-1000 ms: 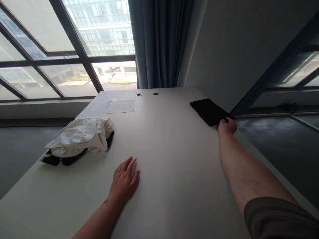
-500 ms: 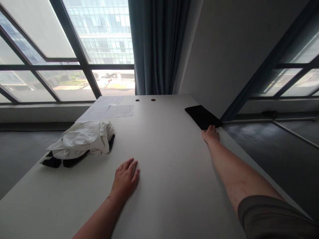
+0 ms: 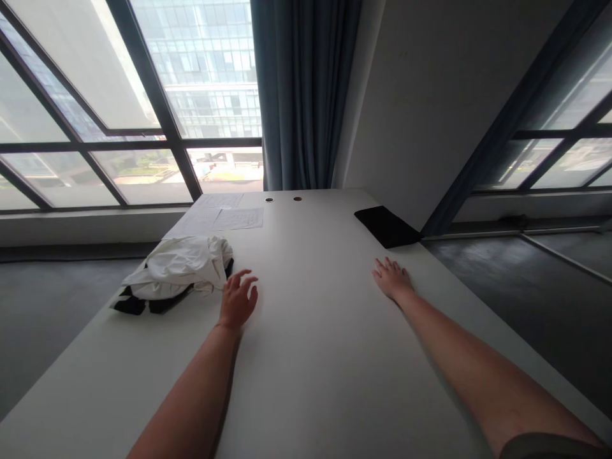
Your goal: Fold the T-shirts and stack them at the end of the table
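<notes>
The flat black item (image 3: 388,227) seems settled at the table's (image 3: 306,357) right edge, spread right hand (image 3: 393,278) apart; the white cloth (image 3: 179,264) lies crumpled, unheld, left hand (image 3: 237,301) with parted fingers just beside.

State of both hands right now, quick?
Left hand: open, fingers curved, empty, beside the white cloth.
Right hand: open, empty, near the black item.

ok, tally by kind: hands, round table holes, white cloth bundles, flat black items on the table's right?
Left hand and right hand: 2
Round table holes: 2
White cloth bundle: 1
Flat black item: 1
Total: 6
</notes>
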Demonstrator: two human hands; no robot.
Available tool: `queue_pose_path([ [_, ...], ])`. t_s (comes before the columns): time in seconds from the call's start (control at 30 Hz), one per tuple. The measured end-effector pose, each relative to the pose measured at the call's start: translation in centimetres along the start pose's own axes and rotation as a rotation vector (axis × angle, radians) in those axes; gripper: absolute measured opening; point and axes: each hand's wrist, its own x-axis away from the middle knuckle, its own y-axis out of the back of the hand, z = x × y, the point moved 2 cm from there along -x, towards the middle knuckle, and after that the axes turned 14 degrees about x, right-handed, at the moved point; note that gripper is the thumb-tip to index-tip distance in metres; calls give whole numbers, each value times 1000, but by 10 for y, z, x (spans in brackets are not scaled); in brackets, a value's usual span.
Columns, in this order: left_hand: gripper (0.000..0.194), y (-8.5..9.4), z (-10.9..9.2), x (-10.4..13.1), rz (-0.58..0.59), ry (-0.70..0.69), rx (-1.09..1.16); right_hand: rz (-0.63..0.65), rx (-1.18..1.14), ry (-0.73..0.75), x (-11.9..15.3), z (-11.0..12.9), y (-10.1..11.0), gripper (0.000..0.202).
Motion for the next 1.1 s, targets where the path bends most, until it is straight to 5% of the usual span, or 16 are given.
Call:
queue_pose_path([
  [0.1,44,25,36,-7,-286,221,-159,-91,-11,60,50,28,7,62],
  [0.17,56,35,59,-7,-374,381,-220,-123,-34,126,85,48,14,59],
  [0.3,64,32,85,-4,-331,472,-276,-88,-110,351,149,90,38,59],
  [0.57,73,20,96,-6,-325,466,-293,43,-299,676,250,163,78,61],
  [1.1,47,30,105,-26,-277,453,-296,29,-416,852,246,156,88,58],
])
